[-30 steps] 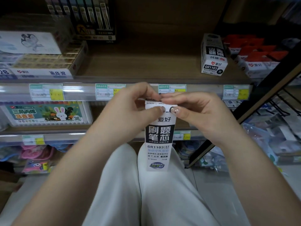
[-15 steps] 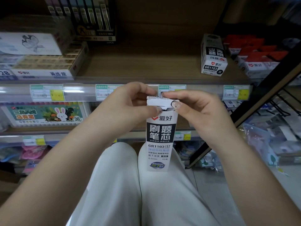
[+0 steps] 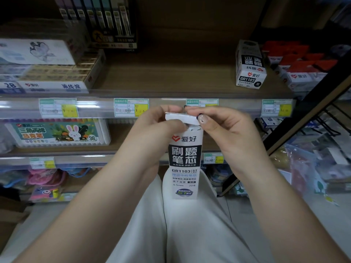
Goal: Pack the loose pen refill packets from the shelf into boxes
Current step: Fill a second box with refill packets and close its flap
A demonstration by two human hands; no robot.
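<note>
We use the tall white refill box (image 3: 183,158) in the middle as our marker and go from left to right. Far to the left of the box, on the shelf below, sits a marker set with a bunny picture (image 3: 57,132). Just left of the box top is our left hand (image 3: 159,130); its thumb and fingers pinch the box near the top, so it is holding the box up over our lap. On top of the box, the white top flap (image 3: 181,118) is lifted and the mouth looks open; we think we can see refill ends just inside, but it is too small to be sure. Just right of the box top is our right hand (image 3: 224,130), and its fingertips pinch the flap's edge. Up and to the right of the box, on the wooden shelf (image 3: 171,76), a second refill box (image 3: 250,67) stands alone. We see no loose packets on the shelf near it. What could go wrong? If we pull the flap too hard, the thin card may tear. If we tip the box while it is open, the refills could slide out onto our lap or the floor. If our left pinch goes soft, the whole box could drop.
</note>
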